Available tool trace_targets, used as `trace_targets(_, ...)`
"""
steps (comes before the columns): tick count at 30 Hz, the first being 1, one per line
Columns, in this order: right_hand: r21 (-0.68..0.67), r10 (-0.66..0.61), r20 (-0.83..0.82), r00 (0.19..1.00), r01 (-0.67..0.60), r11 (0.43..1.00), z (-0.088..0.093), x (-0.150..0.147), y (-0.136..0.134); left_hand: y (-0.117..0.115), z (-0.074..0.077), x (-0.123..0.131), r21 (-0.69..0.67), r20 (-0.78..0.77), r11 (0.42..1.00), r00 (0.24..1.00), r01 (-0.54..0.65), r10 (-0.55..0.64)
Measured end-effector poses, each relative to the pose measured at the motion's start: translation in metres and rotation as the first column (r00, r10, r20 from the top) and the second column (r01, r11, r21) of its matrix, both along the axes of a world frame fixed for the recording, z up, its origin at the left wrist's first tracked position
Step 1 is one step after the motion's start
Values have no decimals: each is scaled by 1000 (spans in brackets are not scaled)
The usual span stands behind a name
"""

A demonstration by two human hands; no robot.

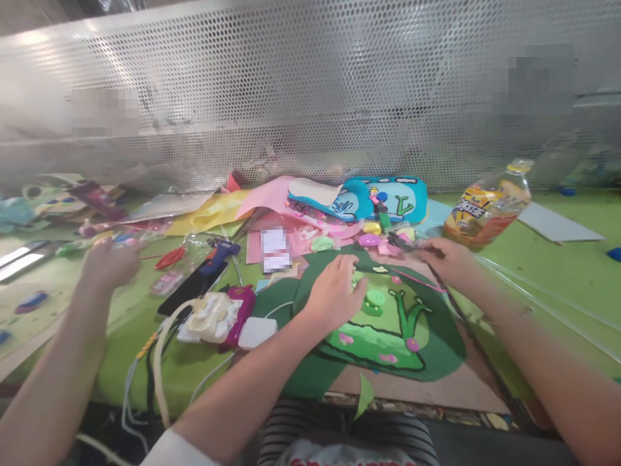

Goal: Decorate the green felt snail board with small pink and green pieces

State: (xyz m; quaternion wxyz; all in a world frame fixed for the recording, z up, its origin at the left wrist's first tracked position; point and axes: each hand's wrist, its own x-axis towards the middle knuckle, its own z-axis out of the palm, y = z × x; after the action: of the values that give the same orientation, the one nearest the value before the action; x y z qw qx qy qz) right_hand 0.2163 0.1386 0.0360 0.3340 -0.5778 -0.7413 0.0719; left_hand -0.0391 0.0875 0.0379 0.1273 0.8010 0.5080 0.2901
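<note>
My left hand (338, 291) rests over the upper left part of a green craft picture (388, 336), its fingers bent and the thumb apart from them. The picture has a dark green paper surround, a green vine shape with black outlines, pink flowers and a round light green piece (375, 301). At the picture's upper right, my right hand (444, 259) has its fingers closed near a small dark item (402, 243); blur hides what they hold. Beside it lie yellow, purple and pink clay-like lumps (370, 240).
A co-worker's hand (109, 262) reaches in at the left. Nearby lie a glue gun (220, 255), a black phone (191, 291), and a power strip with cables (237, 317). A drink bottle (490, 207) stands at right. Behind are coloured papers, a blue picture (402, 194) and a perforated metal screen (291, 90).
</note>
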Motion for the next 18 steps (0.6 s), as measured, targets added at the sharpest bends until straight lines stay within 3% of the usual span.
trace_targets(1,-24,35,-55,998,-37,999,9,-9,-8,-1,-2,1,57,39,998,999,16,-18)
trace_targets(3,-116,210,-152,966,-228,967,23,-28,-23,-3,-3,2,127,94,990,993,62,-74)
trace_targets(7,-170,388,-291,875,-446,879,27,-52,-40,-5,0,2,10,273,994,956,106,-104)
trace_targets(10,-128,386,-380,841,-461,878,12,-53,-38,-5,3,2,-186,423,974,905,131,-41)
trace_targets(13,-110,327,-466,822,-421,900,-2,-51,-34,-4,0,6,-341,469,921,883,190,-9)
trace_targets(18,-140,277,-465,841,-379,915,-7,-50,-36,-7,-13,16,-492,583,829,808,265,88)
